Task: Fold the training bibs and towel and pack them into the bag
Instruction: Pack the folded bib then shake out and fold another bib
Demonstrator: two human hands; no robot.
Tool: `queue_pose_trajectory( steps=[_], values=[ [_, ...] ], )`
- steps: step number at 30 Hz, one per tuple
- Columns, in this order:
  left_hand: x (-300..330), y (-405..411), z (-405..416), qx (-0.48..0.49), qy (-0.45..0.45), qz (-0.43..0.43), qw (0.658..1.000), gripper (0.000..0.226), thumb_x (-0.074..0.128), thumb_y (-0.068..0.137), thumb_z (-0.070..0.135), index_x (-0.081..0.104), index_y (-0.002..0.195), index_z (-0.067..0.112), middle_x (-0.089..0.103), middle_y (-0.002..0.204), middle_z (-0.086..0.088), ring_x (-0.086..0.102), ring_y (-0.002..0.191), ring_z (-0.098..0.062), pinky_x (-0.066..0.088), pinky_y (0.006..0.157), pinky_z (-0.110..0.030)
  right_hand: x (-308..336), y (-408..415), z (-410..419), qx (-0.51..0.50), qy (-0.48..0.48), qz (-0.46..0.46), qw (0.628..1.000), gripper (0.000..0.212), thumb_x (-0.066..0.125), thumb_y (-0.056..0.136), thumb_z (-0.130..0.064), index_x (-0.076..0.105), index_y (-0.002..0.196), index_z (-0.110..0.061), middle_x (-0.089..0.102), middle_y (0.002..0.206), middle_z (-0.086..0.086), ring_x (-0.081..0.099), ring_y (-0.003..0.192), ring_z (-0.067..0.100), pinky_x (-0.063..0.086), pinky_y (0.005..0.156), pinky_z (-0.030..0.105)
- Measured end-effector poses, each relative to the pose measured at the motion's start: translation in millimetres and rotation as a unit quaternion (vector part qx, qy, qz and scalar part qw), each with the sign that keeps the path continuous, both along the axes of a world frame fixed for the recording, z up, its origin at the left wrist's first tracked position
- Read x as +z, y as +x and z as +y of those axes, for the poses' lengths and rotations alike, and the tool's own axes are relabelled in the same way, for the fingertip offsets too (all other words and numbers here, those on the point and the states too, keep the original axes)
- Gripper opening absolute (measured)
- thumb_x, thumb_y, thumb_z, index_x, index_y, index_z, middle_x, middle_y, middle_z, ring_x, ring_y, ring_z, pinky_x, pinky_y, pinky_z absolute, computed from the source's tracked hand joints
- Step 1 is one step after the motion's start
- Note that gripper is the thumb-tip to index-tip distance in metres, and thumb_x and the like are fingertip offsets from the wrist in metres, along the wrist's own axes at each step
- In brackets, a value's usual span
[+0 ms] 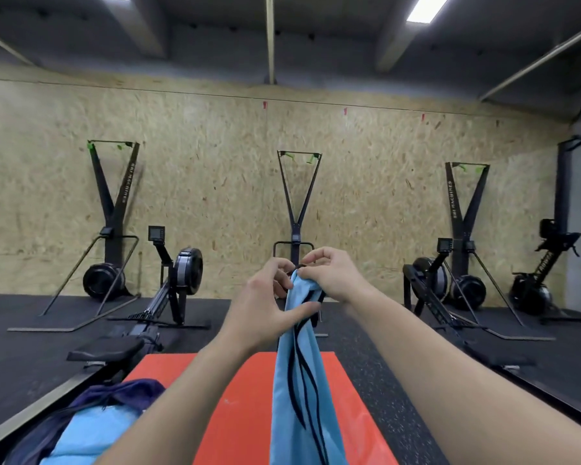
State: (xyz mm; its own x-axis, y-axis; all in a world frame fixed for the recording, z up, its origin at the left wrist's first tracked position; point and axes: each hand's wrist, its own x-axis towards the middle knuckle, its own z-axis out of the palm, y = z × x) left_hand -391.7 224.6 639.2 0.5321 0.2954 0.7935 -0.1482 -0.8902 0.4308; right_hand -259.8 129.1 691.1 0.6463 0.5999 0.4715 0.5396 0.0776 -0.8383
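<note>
Navy fabric of the bag lies down and to the left of your left hand, and it already holds a light blue folded piece, so at least 1 item looks packed; whether that is a towel or a bib I cannot tell. Under your forearms sits the orange mat. Your left hand curls around the bunched top of the light blue bib, thumb pressed across the cloth, while just beside it your right hand pinches the black trim at the very top edge. That bib hangs straight down from both hands with its black trim trailing, not yet folded, so by my reckoning you are mid-task: fold this one, then pack it. Past your hands, the ski trainers on the chipboard wall read "SKI MACHINES", as best I can make out.
</note>
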Motion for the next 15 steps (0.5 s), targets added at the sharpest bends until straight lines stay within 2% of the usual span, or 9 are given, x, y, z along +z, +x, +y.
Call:
queue_pose_trajectory(
  steps=[2, 3, 6, 9, 11, 13, 15],
  values=[
    [3.9, 1.9, 1.8, 0.01, 0.006, 0.008, 1.0, 0.041, 0.077, 0.077, 0.03, 0.054, 0.111, 0.033, 0.064, 0.086, 0.012, 0.062, 0.079, -0.006, 0.054, 0.07, -0.029, 3.6, 0.3, -2.7, 0.01, 0.012, 0.021, 1.0, 0.018, 0.074, 0.083, -0.002, 0.062, 0.092, -0.012, 0.066, 0.086, 0.007, 0.062, 0.075, 0.019, 0.052, 0.07, 0.034],
    [7.5, 2.3, 2.7, 0.012, 0.008, 0.01, 1.0, 0.036, 0.073, 0.08, 0.021, 0.055, 0.109, 0.031, 0.065, 0.082, 0.011, 0.062, 0.075, -0.005, 0.054, 0.067, -0.029, 5.4, 1.2, -4.7, 0.014, 0.017, 0.029, 0.999, 0.018, 0.074, 0.083, -0.002, 0.062, 0.092, -0.012, 0.066, 0.088, 0.009, 0.063, 0.077, 0.021, 0.053, 0.072, 0.037],
    [23.9, 2.3, 7.2, 0.023, 0.013, 0.001, 1.0, 0.027, 0.065, 0.085, 0.008, 0.06, 0.101, 0.028, 0.066, 0.083, 0.01, 0.06, 0.069, -0.001, 0.045, 0.06, -0.015, 10.4, 6.1, -13.8, 0.011, 0.012, 0.034, 0.999, 0.02, 0.078, 0.083, -0.009, 0.064, 0.098, -0.009, 0.069, 0.093, 0.011, 0.062, 0.079, 0.02, 0.052, 0.072, 0.036],
    [46.5, 1.5, 16.5, 0.033, 0.009, -0.029, 0.999, 0.024, 0.064, 0.089, 0.006, 0.063, 0.093, 0.029, 0.068, 0.084, 0.014, 0.058, 0.067, 0.005, 0.043, 0.062, -0.017, 14.4, 8.8, -25.5, 0.022, -0.007, 0.02, 1.0, 0.03, 0.08, 0.085, -0.016, 0.066, 0.108, -0.003, 0.073, 0.104, 0.014, 0.063, 0.079, 0.016, 0.051, 0.067, 0.027],
    [62.2, -0.9, 23.3, 0.029, -0.006, -0.047, 0.998, 0.022, 0.064, 0.092, 0.009, 0.066, 0.088, 0.031, 0.07, 0.084, 0.014, 0.06, 0.072, 0.004, 0.046, 0.065, -0.021, 16.4, 10.2, -33.9, 0.037, -0.037, 0.001, 0.999, 0.028, 0.078, 0.087, -0.016, 0.067, 0.11, -0.003, 0.072, 0.107, 0.015, 0.065, 0.079, 0.014, 0.053, 0.067, 0.023],
    [76.6, -4.8, 26.9, 0.02, -0.021, -0.053, 0.998, 0.022, 0.064, 0.094, 0.013, 0.067, 0.084, 0.033, 0.071, 0.086, 0.011, 0.064, 0.076, -0.001, 0.052, 0.068, -0.022, 17.9, 11.8, -40.4, 0.035, -0.083, -0.055, 0.994, 0.023, 0.076, 0.088, -0.016, 0.067, 0.108, -0.009, 0.072, 0.106, 0.015, 0.065, 0.082, 0.014, 0.055, 0.072, 0.023],
    [86.6, -8.3, 28.5, 0.017, -0.022, -0.054, 0.998, 0.021, 0.065, 0.095, 0.017, 0.066, 0.081, 0.033, 0.07, 0.082, 0.01, 0.06, 0.066, 0.002, 0.046, 0.06, -0.016, 18.2, 11.8, -43.6, 0.003, -0.111, -0.141, 0.984, 0.016, 0.074, 0.09, -0.021, 0.067, 0.103, -0.015, 0.072, 0.101, 0.006, 0.068, 0.089, 0.013, 0.058, 0.085, 0.03]
  ],
)
